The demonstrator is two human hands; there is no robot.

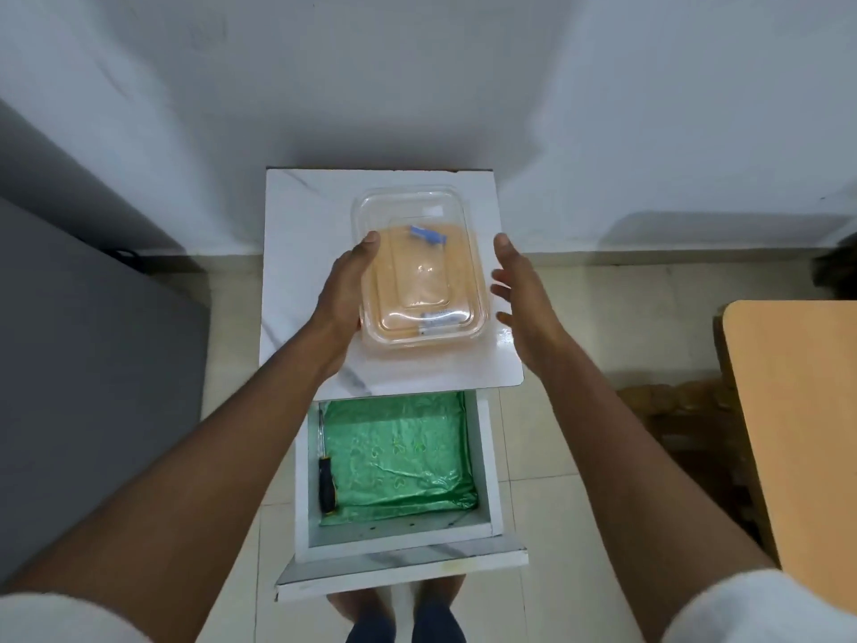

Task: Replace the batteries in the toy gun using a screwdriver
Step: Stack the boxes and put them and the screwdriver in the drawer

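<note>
A clear plastic box with a lid (419, 271) is over the white cabinet top (301, 234). Inside it lie a small blue part (426, 235) and batteries (433, 323) at the near end. My left hand (345, 290) grips the box's left side, thumb along its edge. My right hand (514, 294) hovers just right of the box with fingers spread, apart from it. A screwdriver with a black and yellow handle (324, 475) lies along the left wall of the open drawer (484, 457) below. No toy gun is visible.
The drawer is lined with shiny green cloth (399, 452) and sticks out toward my feet. A grey surface (92, 364) lies to the left, a wooden tabletop (797, 410) to the right. White wall stands behind the cabinet.
</note>
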